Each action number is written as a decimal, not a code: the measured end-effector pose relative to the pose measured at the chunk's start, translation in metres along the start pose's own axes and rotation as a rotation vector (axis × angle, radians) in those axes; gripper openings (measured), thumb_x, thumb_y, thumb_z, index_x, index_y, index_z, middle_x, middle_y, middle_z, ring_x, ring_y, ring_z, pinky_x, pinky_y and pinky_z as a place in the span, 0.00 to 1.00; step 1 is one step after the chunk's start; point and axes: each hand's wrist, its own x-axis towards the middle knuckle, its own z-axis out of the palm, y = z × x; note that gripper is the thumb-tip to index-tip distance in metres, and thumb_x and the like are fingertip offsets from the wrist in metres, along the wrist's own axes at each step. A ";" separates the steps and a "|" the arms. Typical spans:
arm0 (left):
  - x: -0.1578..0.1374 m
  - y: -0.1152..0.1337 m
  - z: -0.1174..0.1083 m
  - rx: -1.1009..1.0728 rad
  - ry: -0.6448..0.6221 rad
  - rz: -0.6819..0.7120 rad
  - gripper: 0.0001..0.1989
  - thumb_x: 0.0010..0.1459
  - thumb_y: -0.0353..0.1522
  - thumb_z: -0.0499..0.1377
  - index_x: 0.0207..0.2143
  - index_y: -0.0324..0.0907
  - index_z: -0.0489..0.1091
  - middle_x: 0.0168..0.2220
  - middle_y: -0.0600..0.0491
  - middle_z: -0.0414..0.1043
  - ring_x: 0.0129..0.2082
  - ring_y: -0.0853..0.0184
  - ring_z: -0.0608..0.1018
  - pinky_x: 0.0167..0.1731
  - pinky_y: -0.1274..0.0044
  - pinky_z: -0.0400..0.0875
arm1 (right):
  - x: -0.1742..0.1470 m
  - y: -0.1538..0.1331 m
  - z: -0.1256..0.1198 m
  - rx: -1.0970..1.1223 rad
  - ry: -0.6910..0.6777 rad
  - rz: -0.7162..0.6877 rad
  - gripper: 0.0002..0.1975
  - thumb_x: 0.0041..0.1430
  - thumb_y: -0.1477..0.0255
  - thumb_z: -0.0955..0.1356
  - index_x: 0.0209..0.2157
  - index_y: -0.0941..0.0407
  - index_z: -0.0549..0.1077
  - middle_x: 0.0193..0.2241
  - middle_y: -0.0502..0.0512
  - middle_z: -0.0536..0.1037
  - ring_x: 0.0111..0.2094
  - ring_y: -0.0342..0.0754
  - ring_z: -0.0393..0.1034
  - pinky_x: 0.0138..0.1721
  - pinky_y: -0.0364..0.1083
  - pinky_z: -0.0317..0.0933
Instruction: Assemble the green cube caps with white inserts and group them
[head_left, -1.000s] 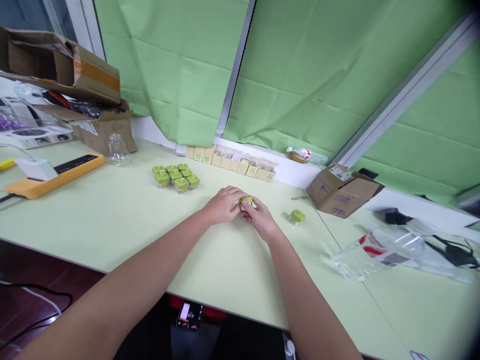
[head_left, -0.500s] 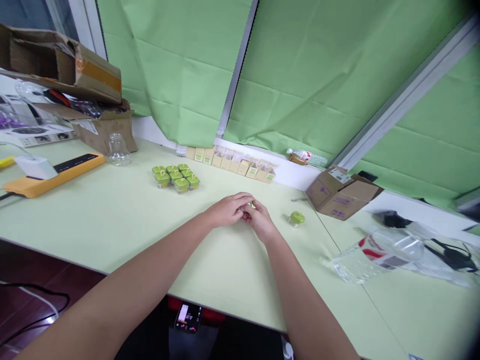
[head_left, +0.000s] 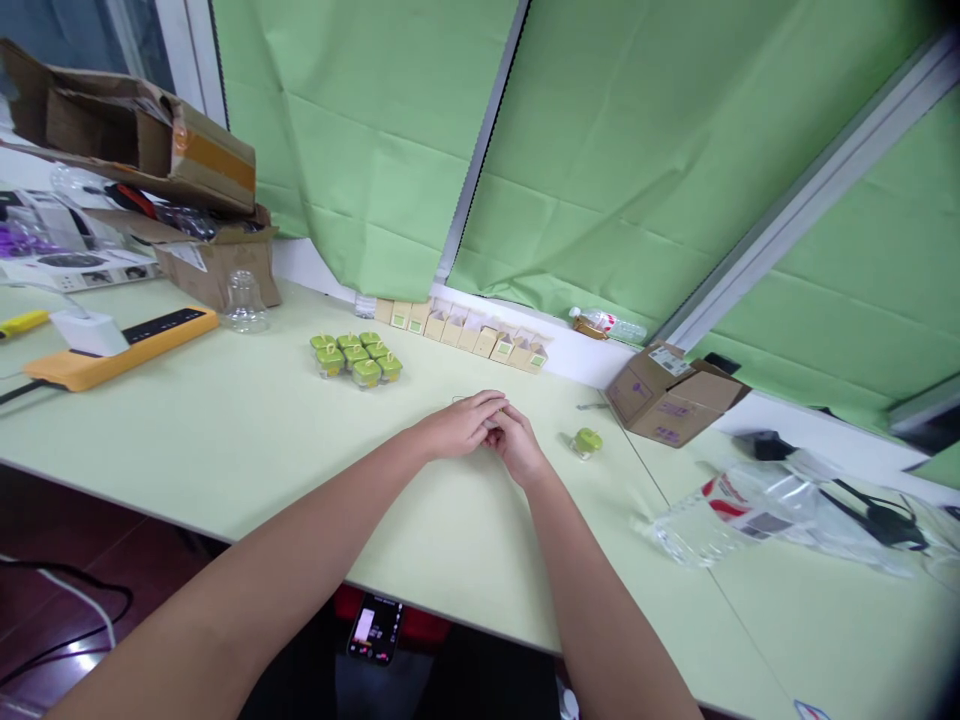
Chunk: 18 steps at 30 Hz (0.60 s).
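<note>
Over the middle of the table, my left hand (head_left: 466,424) and my right hand (head_left: 517,442) are pressed together, fingers bent and overlapping. Whatever they enclose is hidden behind the fingers, so I cannot make it out. To the right of my hands stands one small clear container with a green lid (head_left: 587,441). Beyond my left hand, several similar green-lidded containers (head_left: 367,373) stand in a tight group, with yellowish loops on their lids.
Small beige boxes (head_left: 469,335) line the wall. A cardboard box (head_left: 667,395) and a large clear bottle (head_left: 731,510) lie at right. At left are an orange power strip (head_left: 142,345), a clear jar (head_left: 245,303) and stacked cartons (head_left: 217,262). A phone (head_left: 375,628) shows below the table edge.
The bit of green seen between my fingers earlier is now covered. My hands stay together at nearly the same spot, and the view has shifted slightly.
</note>
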 end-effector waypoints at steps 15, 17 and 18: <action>-0.001 0.001 -0.003 -0.151 0.108 -0.011 0.29 0.55 0.28 0.57 0.61 0.44 0.64 0.59 0.48 0.68 0.58 0.59 0.71 0.58 0.70 0.65 | 0.000 -0.003 -0.006 0.045 -0.073 0.089 0.10 0.45 0.63 0.64 0.30 0.52 0.63 0.15 0.43 0.57 0.16 0.42 0.46 0.19 0.43 0.49; -0.001 0.002 -0.005 -0.172 0.103 -0.002 0.29 0.54 0.27 0.58 0.60 0.44 0.65 0.57 0.48 0.69 0.55 0.61 0.73 0.56 0.71 0.67 | -0.001 -0.005 -0.006 0.055 -0.100 0.109 0.11 0.45 0.63 0.64 0.32 0.51 0.64 0.15 0.42 0.56 0.16 0.41 0.44 0.19 0.43 0.47; -0.001 0.003 -0.006 -0.185 0.099 0.000 0.29 0.54 0.27 0.58 0.59 0.43 0.65 0.57 0.49 0.70 0.54 0.61 0.73 0.55 0.72 0.68 | -0.002 -0.007 -0.007 0.062 -0.113 0.118 0.11 0.45 0.63 0.64 0.32 0.51 0.64 0.15 0.41 0.55 0.16 0.41 0.43 0.19 0.43 0.46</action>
